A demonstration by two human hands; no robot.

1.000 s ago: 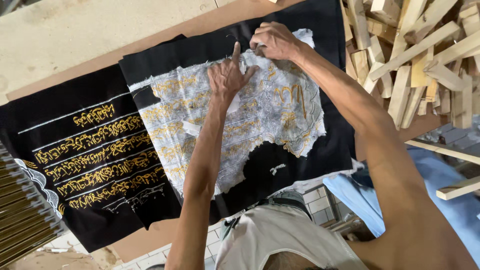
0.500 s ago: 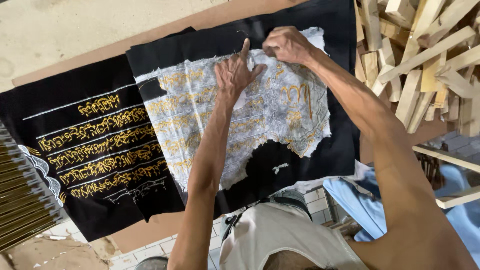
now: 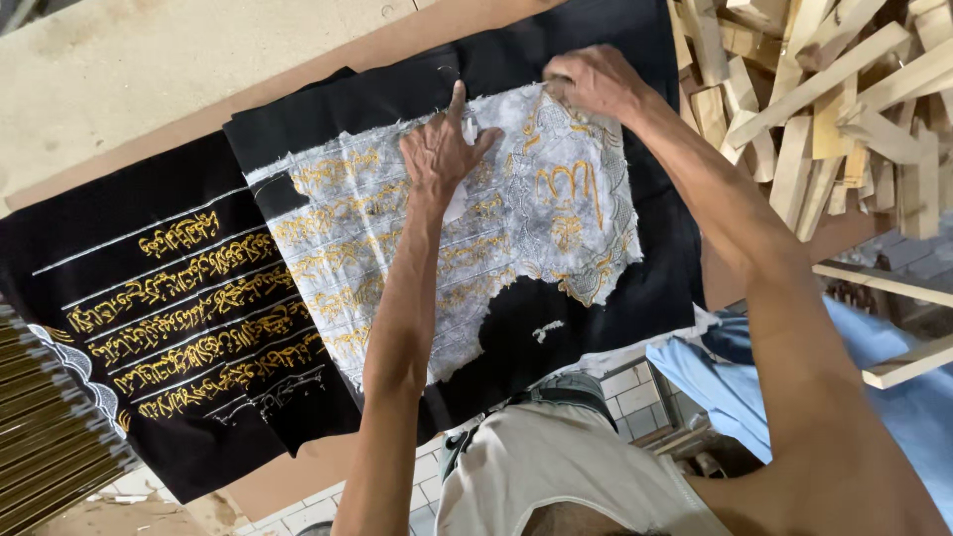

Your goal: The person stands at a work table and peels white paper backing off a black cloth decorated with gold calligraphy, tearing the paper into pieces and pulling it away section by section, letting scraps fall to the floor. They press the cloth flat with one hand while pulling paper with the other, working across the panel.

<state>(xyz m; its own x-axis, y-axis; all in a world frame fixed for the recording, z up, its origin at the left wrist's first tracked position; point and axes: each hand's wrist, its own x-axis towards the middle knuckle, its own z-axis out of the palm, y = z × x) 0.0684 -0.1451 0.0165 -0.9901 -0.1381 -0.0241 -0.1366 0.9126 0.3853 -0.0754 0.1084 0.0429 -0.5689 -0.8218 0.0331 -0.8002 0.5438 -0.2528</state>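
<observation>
1. Backing paper (image 3: 417, 248), thin, white-grey and torn at its edges, covers most of the black embroidered cloth (image 3: 556, 328) spread on the worktop (image 3: 149, 69); gold stitching shows through it.
2. Left hand (image 3: 444, 149) lies flat, fingers spread, pressing paper and cloth down near the middle of the top edge.
3. Right hand (image 3: 593, 81) is closed in a pinch on the paper's upper right corner, just beside the left hand.
4. Judged from this, the step in hand is peeling the backing off the cloth: the lower right part is already bare black, while the left and upper parts are covered.
5. The next pull seems to call for a low, slow tug away from the pressing hand, so the paper tears free without dragging the stitches.
6. A second black cloth (image 3: 179, 298) with rows of gold script lies to the left, partly under the first; a heap of wooden offcuts (image 3: 814, 99) sits to the right.
</observation>
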